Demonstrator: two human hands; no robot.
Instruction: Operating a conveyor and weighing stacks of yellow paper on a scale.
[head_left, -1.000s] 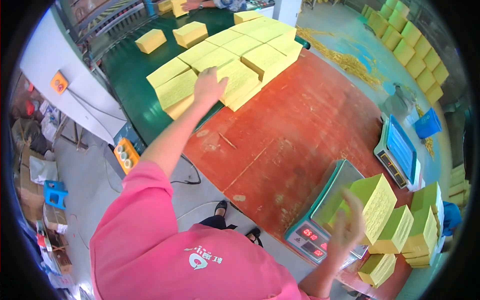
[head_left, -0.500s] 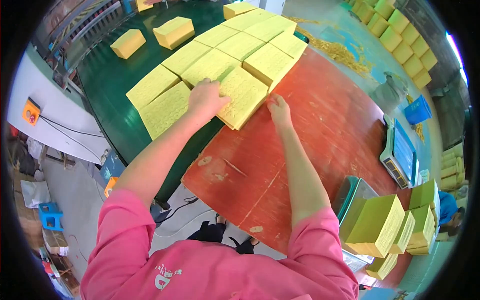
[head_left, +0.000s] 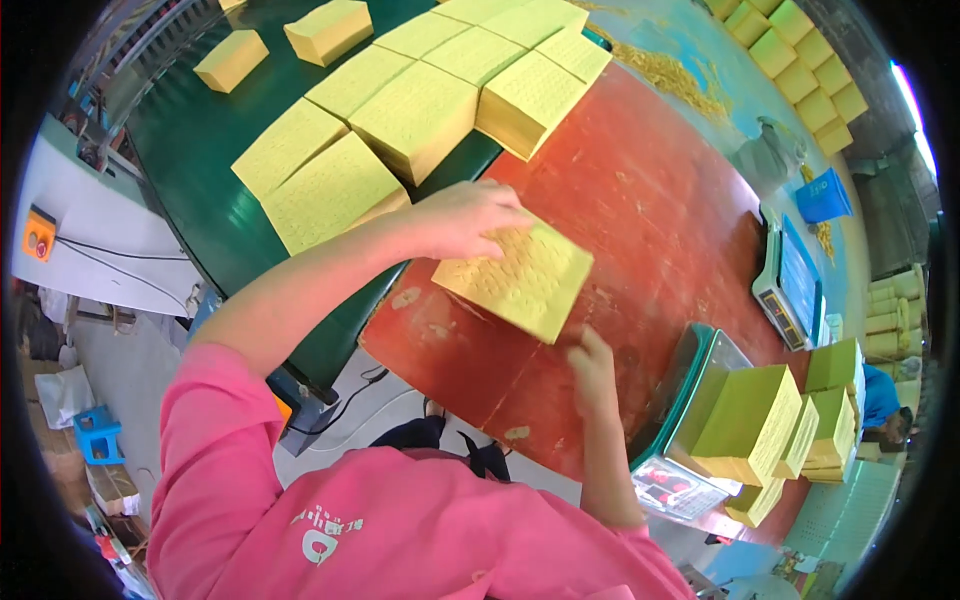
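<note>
My left hand (head_left: 468, 222) grips a stack of yellow embossed paper (head_left: 525, 278) from above, its fingers spread over the upper edge. The stack lies turned at an angle over the near-left part of the red tabletop. Close by its near right corner is my right hand (head_left: 592, 368), fingers partly curled and smeared by motion; whether it touches the paper I cannot tell. Beyond my left hand, several more yellow paper stacks (head_left: 415, 110) sit in rows on the green conveyor belt (head_left: 200, 135), and one nearby stack (head_left: 335, 195) lies beside my left forearm.
The red table (head_left: 640, 200) carries a digital scale (head_left: 787, 280) at right. Nearer stands another scale (head_left: 690, 400) bearing yellow stacks (head_left: 750, 425), with more stacks beside it. A blue bin (head_left: 823, 197) is beyond the table. An orange switch box (head_left: 40, 234) is at far left.
My left hand has pulled one paper stack off the row onto the red table, toward me and right, turning it. A gap shows where it lay. My right hand has drawn back nearer.
</note>
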